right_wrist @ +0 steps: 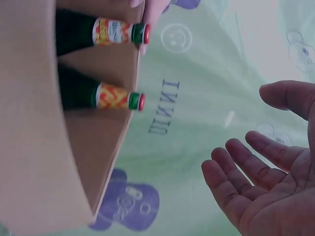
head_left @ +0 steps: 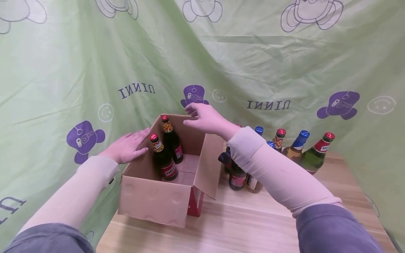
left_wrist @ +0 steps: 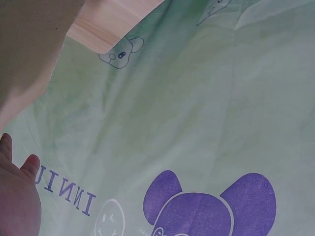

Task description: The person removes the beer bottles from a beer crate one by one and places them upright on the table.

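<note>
An open cardboard box (head_left: 155, 200) stands on the table with two green glass bottles upright inside. The nearer bottle (head_left: 162, 160) and the farther bottle (head_left: 172, 140) both have red caps and stand along the left wall. My left hand (head_left: 128, 146) lies with straight fingers at the top edge of that wall. Above the box's back right corner hovers my right hand (head_left: 207, 117), its fingers loosely bent. The right wrist view shows nothing in the right hand (right_wrist: 275, 182), palm in sight. In the left wrist view only part of the left hand (left_wrist: 19, 196) appears.
Several more bottles, including a green red-capped one (head_left: 316, 154) and a blue-capped one (head_left: 297, 144), stand right of the box, partly hidden by my right forearm. One box flap (head_left: 209, 165) juts toward them. A green printed cloth (head_left: 221, 63) hangs behind the wooden table (head_left: 246, 225).
</note>
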`<state>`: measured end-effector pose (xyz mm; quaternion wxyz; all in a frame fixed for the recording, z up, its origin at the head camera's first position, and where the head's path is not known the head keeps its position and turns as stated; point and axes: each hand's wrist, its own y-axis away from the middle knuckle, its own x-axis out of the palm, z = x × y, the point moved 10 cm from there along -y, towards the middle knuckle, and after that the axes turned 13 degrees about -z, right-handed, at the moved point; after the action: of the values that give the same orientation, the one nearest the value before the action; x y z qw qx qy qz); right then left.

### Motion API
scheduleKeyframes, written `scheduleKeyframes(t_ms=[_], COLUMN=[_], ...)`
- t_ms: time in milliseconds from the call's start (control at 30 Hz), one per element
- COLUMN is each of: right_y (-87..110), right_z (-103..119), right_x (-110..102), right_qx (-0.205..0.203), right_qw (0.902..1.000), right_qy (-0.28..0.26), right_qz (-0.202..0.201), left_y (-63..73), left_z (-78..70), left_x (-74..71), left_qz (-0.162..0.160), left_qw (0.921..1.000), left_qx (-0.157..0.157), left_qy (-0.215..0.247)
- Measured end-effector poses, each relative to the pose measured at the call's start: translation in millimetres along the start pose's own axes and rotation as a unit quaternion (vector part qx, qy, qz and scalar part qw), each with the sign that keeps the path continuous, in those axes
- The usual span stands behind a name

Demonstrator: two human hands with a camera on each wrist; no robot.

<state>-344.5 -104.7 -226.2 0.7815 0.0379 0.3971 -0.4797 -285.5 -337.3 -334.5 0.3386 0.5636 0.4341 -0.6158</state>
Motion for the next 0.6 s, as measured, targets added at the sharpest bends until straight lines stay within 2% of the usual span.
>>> scheduleKeyframes(t_ms=[333, 600], right_y=[-28.2, -40.4], right_z=[23.1, 13.1], right_x=[56.0, 103.6], right_qx=[0.002, 0.021], right_qw=[0.9991, 0.9972], right_qy=[-0.010, 0.022], right_qz=[0.041, 0.068], left_y=[0.0, -2.3], left_z=[3.7, 6.4], left_x=[-0.8, 2.9], left_qz=[-0.003, -0.001], left_qw=[1.0000, 1.0000], left_qx=[-0.004, -0.007], left_qy=[-0.003, 0.000])
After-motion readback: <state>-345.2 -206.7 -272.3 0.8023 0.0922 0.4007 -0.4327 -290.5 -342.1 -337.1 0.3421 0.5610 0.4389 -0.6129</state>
